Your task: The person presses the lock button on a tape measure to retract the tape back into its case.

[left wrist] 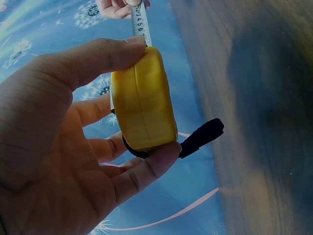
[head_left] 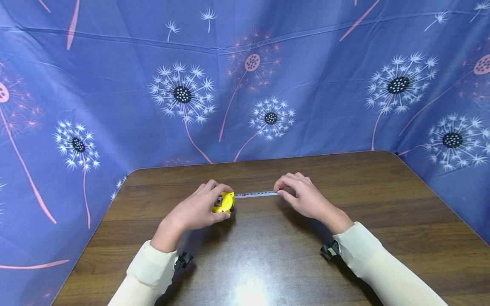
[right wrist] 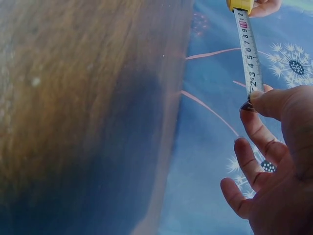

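A yellow tape measure (head_left: pixel 226 203) is held in my left hand (head_left: pixel 199 207), thumb and fingers around its case. In the left wrist view the case (left wrist: pixel 144 103) shows its rounded yellow edge, and a black strap (left wrist: pixel 203 137) hangs from it. From the case a silver blade (head_left: pixel 254 194) with black numbers runs out to the right, straight between the two hands. My right hand (head_left: pixel 304 197) pinches the blade's free end between thumb and fingertip. The right wrist view shows the dark end hook (right wrist: pixel 247 105) at that pinch, the other fingers spread loosely below.
Both hands are above a brown wood-grain table (head_left: pixel 260 242) with rounded back corners. Behind it hangs a blue cloth (head_left: pixel 325 97) printed with dandelions. Each wrist carries a small black camera, one on the left (head_left: pixel 183 260) and one on the right (head_left: pixel 330 250).
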### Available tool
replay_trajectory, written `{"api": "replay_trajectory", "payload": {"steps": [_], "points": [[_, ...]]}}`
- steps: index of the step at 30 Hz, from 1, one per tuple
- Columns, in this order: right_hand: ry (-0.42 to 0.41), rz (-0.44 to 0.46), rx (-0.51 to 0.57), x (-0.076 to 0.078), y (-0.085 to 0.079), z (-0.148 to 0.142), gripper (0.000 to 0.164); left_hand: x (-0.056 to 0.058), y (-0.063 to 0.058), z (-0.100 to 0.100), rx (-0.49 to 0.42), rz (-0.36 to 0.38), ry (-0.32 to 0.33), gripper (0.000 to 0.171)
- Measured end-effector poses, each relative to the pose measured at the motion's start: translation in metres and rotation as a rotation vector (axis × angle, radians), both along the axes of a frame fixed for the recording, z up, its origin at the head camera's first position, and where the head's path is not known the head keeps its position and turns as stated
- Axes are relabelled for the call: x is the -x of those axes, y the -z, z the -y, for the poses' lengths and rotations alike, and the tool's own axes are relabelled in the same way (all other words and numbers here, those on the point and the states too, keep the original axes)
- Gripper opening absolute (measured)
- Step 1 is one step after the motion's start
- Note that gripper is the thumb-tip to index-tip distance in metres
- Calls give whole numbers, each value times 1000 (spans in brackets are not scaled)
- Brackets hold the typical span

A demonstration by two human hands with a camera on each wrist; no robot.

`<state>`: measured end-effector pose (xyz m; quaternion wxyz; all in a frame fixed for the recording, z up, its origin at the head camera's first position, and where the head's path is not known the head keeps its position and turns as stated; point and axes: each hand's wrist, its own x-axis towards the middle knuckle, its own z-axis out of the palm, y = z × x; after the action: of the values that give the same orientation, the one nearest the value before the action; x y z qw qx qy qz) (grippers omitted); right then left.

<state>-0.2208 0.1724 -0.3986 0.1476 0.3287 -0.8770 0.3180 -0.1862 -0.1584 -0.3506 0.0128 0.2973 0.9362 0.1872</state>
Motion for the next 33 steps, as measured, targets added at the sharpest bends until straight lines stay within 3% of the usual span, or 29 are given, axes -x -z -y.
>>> {"api": "replay_trajectory", "payload": {"steps": [12, 33], "points": [[3, -20, 18, 1, 1, 3, 16, 5, 2, 4, -43, -5, 4, 57], [-9, 24, 58, -1, 1, 15, 17, 6, 3, 3, -74, -20, 11, 56]]}}
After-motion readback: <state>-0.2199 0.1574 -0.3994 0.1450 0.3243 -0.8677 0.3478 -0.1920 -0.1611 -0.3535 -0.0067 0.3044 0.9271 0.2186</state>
